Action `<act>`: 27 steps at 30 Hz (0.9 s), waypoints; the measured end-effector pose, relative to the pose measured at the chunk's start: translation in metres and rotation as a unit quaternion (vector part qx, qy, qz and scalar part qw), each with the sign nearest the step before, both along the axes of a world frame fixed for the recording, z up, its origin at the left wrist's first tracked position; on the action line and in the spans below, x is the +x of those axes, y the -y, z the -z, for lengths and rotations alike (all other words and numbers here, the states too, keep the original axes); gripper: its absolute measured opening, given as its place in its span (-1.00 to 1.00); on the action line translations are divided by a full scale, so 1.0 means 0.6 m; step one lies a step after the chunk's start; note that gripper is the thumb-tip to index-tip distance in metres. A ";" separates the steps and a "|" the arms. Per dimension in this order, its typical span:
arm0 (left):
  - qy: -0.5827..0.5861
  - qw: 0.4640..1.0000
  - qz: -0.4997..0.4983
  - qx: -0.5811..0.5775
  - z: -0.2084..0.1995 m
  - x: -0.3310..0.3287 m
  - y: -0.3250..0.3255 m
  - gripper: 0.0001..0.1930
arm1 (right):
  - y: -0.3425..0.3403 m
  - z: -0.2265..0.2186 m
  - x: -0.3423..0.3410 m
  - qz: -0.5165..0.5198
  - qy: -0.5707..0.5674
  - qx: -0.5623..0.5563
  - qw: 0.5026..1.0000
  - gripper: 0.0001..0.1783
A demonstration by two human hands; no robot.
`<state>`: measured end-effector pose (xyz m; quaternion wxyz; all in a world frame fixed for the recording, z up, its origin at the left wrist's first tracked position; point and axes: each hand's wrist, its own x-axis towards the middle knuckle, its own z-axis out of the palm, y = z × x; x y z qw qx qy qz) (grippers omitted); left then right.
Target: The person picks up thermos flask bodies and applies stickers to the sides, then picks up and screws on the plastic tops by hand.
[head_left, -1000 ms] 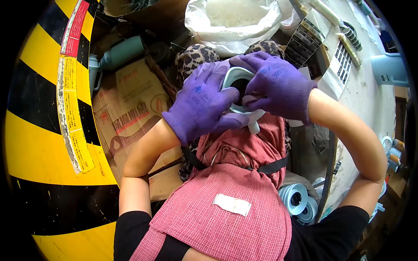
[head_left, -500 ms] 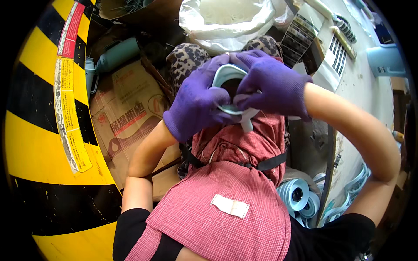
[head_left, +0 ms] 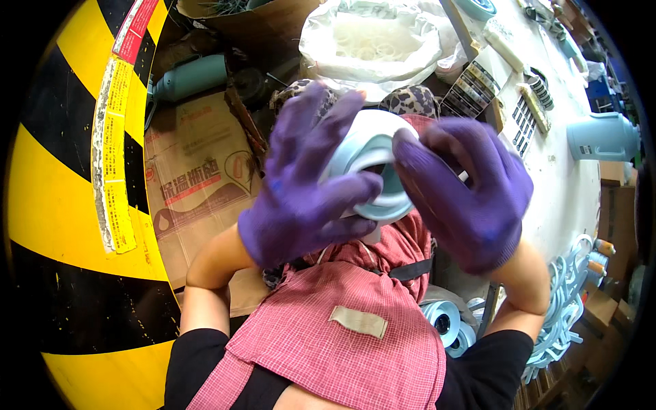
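A light blue, round, hollow plastic part (head_left: 372, 147) with a dark opening is held up over my lap. My left hand (head_left: 307, 188), in a purple knitted glove, grips it from the left. The left thumb lies across the opening, and the upper fingers stretch along the far side. From the right my right hand (head_left: 471, 195), gloved alike, has its bent fingertips against the rim. These fingers hide the part's right side, and both hands are slightly blurred. Just beyond, a white plastic-lined sack (head_left: 318, 44) holds many translucent rings (head_left: 372, 41).
On the white table (head_left: 553, 184) at right stand a light blue jug (head_left: 605, 137) and printed label sheets (head_left: 471, 89). Light blue handles (head_left: 560, 307) are heaped at its near end. Round blue parts (head_left: 444, 321) lie below. Left are flattened cardboard (head_left: 198, 164), a green flask (head_left: 195, 78) and a striped yellow-black panel (head_left: 61, 225).
Both hands and the plastic part have come nearer to me. The part now shows its round opening more. My right hand has shifted right, off the opening to the rim; left fingers have spread.
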<state>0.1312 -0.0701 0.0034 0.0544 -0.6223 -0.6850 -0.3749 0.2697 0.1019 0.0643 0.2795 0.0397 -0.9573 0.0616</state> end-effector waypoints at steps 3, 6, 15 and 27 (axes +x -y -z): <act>-0.137 0.985 -0.091 0.057 0.008 0.025 0.029 -0.72 | 0.008 0.010 0.023 -0.058 0.133 -0.347 0.927 -0.74; -0.300 0.936 -0.089 0.160 0.034 0.017 0.015 -0.68 | 0.011 0.030 0.006 0.031 0.058 -0.256 0.965 -0.34; -0.174 0.985 -0.011 0.012 0.035 -0.002 -0.007 -0.39 | -0.022 0.109 -0.001 -0.009 0.081 -0.391 0.917 -0.62; -0.181 0.978 -0.065 -0.084 0.068 0.036 -0.048 -0.19 | -0.082 0.020 -0.019 -0.167 0.319 -0.055 0.931 -0.71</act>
